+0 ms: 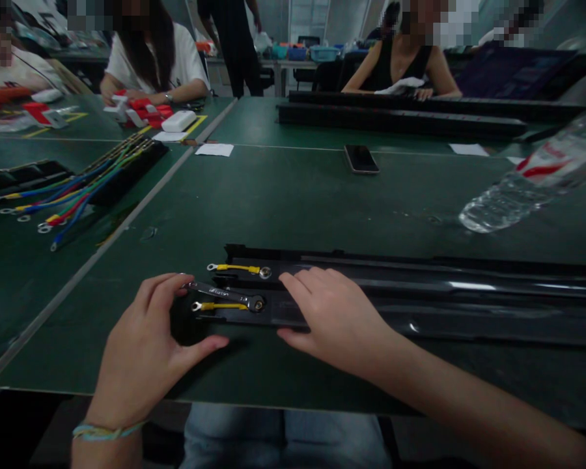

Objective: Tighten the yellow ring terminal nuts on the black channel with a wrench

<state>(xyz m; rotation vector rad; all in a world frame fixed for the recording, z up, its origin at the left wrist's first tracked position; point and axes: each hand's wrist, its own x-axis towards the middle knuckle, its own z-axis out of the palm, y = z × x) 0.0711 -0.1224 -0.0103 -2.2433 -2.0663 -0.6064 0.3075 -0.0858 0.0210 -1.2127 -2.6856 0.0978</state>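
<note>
A long black channel-shaped panel [449, 319] lies across the near part of the table. Over its left portion, my right hand [339, 319] presses, with fingers on top and the thumb at the near edge. A metal ratchet wrench [222, 293] has its ring head around a bolt on the panel. The curled fingers of my left hand [149, 339] hook the wrench's far left end, while its thumb stays apart. One yellow wire with a ring terminal [224, 306] runs beneath the wrench. Another yellow wire [239, 268] is bolted on farther back.
A plastic water bottle [527, 185] is at the right. A phone [361, 159] lies beyond the panel. Coloured wires with ring terminals [88, 185] lie at the left. More black panels [395, 120] sit across the table, where several people are seated.
</note>
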